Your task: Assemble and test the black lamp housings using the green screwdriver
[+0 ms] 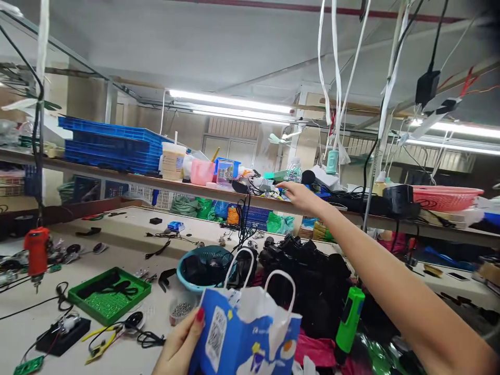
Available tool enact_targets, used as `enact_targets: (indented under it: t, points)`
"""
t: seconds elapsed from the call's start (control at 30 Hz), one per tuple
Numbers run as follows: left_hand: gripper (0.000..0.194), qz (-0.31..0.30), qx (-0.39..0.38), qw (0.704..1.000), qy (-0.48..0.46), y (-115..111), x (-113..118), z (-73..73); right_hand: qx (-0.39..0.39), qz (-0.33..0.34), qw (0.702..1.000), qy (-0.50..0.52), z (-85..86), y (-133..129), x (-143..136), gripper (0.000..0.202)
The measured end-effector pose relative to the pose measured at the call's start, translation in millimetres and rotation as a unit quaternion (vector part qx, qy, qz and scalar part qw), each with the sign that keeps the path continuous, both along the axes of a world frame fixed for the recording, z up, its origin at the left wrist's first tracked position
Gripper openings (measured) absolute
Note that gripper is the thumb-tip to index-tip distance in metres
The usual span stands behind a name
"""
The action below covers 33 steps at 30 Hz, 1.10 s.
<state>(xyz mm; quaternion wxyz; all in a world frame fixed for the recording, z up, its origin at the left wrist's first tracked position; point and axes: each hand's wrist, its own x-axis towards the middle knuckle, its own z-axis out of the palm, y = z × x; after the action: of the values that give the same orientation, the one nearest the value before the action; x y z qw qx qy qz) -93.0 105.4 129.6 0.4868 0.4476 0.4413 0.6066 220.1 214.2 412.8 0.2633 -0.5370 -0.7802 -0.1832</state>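
1. The left hand pinches the edge of a blue and white paper bag, thumb pressed on its front.
2. The bag stands upright at the near edge of the workbench, mouth up, two white loop handles rising.
3. The right hand reaches out to the long shelf, fingers loosely spread, holding nothing, among tangled cables.
4. A green plastic screwdriver hangs just beside the bag.
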Motion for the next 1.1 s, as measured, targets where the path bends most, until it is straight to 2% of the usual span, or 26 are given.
enact_targets:
  t: [0.07,0.17,0.23,0.33,0.47,0.6,0.63,0.7,0.77,0.8,0.87,0.93,1.03,1.1]
  points:
    - [0.061,-0.085,0.029,0.996,-0.027,16,21,26.9,-0.024,-0.005,0.999,-0.046,6.6,21,-9,0.047]
    - [0.052,-0.153,0.098,0.983,-0.003,47,40,60.1,-0.062,-0.023,0.994,-0.088,10.0,45,-15,0.041]
    - [0.048,-0.176,0.141,0.974,-0.012,73,51,73.9,-0.079,-0.042,0.991,-0.095,9.2,58,-16,0.031]
    - [0.052,-0.194,0.164,0.967,-0.038,113,70,83.6,-0.074,-0.067,0.992,-0.081,6.2,67,-15,0.021]
    - [0.056,-0.204,0.176,0.961,-0.066,148,93,90.9,-0.028,-0.064,0.997,-0.034,5.1,54,-13,0.023]
    - [0.055,-0.195,0.197,0.957,-0.089,159,100,97.9,0.019,-0.011,0.999,0.024,-0.9,15,-12,0.027]
    - [0.055,-0.19,0.202,0.956,-0.094,160,100,98.0,0.002,0.023,0.999,0.043,-4.7,5,-10,0.026]
    - [0.055,-0.178,0.21,0.955,-0.106,161,100,95.5,-0.087,0.115,0.985,0.094,-14.2,-10,-6,0.027]
    - [0.054,-0.173,0.214,0.955,-0.11,160,101,90.0,-0.206,0.19,0.95,0.138,-24.2,-19,-2,0.029]
    - [0.053,-0.174,0.215,0.955,-0.108,159,102,86.7,-0.26,0.206,0.932,0.145,-28.6,-22,-1,0.029]
    - [0.052,-0.182,0.214,0.954,-0.101,157,105,79.9,-0.34,0.198,0.912,0.116,-35.0,-27,-3,0.032]
    - [0.05,-0.185,0.213,0.955,-0.096,156,108,74.5,-0.38,0.189,0.904,0.048,-37.2,-32,-7,0.036]
    - [0.049,-0.184,0.208,0.956,-0.095,157,111,70.9,-0.347,0.175,0.92,-0.046,-30.3,-39,-15,0.034]
    - [0.049,-0.185,0.203,0.957,-0.094,158,110,70.8,-0.281,0.136,0.949,-0.04,-18.5,-37,-19,0.03]
